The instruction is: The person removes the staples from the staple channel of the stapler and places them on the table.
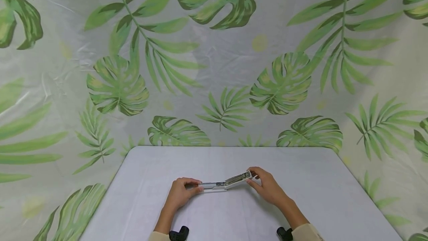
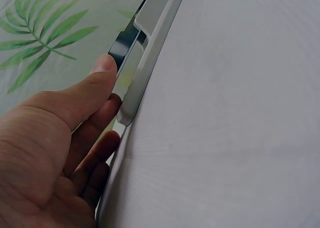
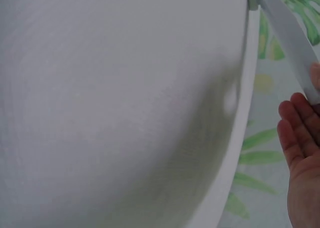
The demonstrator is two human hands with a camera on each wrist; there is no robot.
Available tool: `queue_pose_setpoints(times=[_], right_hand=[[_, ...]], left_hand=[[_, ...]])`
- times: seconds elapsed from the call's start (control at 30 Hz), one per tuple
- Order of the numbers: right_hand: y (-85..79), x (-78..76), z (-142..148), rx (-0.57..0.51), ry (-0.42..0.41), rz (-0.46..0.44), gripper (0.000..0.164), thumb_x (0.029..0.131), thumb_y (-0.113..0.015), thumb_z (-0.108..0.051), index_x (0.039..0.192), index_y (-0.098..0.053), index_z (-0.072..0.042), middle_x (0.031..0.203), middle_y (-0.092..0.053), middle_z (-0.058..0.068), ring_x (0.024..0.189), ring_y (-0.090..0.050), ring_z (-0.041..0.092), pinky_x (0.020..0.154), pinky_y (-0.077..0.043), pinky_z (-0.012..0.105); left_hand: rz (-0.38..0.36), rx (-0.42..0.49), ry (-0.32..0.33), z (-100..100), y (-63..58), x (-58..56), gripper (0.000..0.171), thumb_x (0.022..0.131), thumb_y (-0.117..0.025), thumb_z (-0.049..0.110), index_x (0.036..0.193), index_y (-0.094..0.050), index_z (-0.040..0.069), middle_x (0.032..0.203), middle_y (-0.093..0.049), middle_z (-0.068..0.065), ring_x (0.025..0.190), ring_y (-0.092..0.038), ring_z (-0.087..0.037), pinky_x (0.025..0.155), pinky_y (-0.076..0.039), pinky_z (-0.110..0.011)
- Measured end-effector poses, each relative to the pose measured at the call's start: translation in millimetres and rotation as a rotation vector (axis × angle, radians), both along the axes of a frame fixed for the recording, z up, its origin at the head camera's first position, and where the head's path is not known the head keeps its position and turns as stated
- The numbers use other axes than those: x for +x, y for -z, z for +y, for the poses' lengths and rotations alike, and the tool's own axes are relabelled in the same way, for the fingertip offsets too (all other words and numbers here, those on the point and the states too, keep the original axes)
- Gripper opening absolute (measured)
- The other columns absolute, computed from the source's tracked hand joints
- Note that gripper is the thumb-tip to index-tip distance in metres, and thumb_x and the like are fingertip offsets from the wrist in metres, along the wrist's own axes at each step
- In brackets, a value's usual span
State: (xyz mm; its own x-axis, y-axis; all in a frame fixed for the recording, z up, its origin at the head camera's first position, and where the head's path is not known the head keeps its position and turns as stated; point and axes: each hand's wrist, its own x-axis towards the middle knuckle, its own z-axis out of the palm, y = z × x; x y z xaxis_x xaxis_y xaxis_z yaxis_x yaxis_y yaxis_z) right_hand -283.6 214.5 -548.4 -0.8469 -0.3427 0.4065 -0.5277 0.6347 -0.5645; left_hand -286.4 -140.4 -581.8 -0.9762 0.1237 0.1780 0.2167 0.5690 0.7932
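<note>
A white stapler (image 1: 219, 188) lies opened out in the middle of the table, its hinge between the two hands. My left hand (image 1: 180, 193) pinches its left end; in the left wrist view the thumb (image 2: 104, 63) lies on the dark metal magazine (image 2: 121, 46) above the white base (image 2: 150, 62). The upper arm (image 1: 238, 177) of the stapler slants up to the right, its metal inside showing. My right hand (image 1: 269, 187) grips the raised end of that arm. From the right wrist, the white outer side of the arm (image 3: 290, 37) shows, with fingers (image 3: 295, 133) at its end.
A white cloth covers the table (image 1: 150, 166), whose rounded far edge meets a leaf-printed curtain (image 1: 227, 66). Black wrist devices (image 1: 179, 233) sit at both wrists near the bottom of the head view.
</note>
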Motion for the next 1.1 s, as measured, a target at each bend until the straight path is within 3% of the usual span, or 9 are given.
queue_pose_setpoints(times=[0.2, 0.7, 0.97, 1.1], right_hand=[[5.4, 1.7, 5, 0.019, 0.021, -0.065, 0.040, 0.092, -0.068, -0.031, 0.125, -0.058, -0.009, 0.106, -0.064, -0.007, 0.098, -0.061, 0.012, 0.086, -0.054, 0.038], [10.9, 1.1, 10, 0.037, 0.030, -0.127, 0.040, 0.091, -0.068, -0.034, 0.123, -0.060, -0.010, 0.099, -0.063, -0.009, 0.091, -0.060, 0.008, 0.081, -0.054, 0.031], [8.5, 2.2, 11, 0.024, 0.061, -0.192, 0.051, 0.087, -0.073, -0.031, 0.131, -0.056, -0.011, 0.110, -0.063, -0.006, 0.105, -0.060, 0.017, 0.092, -0.051, 0.045], [8.0, 4.0, 15, 0.037, 0.087, -0.197, 0.055, 0.087, -0.073, -0.036, 0.133, -0.054, -0.014, 0.117, -0.063, -0.004, 0.110, -0.060, 0.017, 0.096, -0.049, 0.045]], left_hand=[[0.002, 0.003, 0.008, -1, 1.0, 0.2, 0.022, 0.074, -0.081, 0.047, 0.092, -0.077, 0.034, 0.088, -0.072, 0.018, 0.101, -0.066, -0.015, 0.093, -0.050, -0.041], [-0.008, 0.013, 0.017, -2, 0.8, 0.6, 0.025, 0.075, -0.080, 0.047, 0.095, -0.077, 0.032, 0.090, -0.073, 0.016, 0.097, -0.067, -0.010, 0.088, -0.052, -0.033], [-0.002, 0.031, 0.030, -2, 0.6, -1.8, 0.024, 0.075, -0.080, 0.047, 0.095, -0.077, 0.034, 0.082, -0.072, 0.019, 0.091, -0.067, -0.006, 0.086, -0.052, -0.029], [0.010, 0.025, 0.035, -3, 1.0, -2.5, 0.024, 0.075, -0.080, 0.048, 0.096, -0.076, 0.036, 0.082, -0.072, 0.020, 0.091, -0.067, -0.005, 0.086, -0.052, -0.029]])
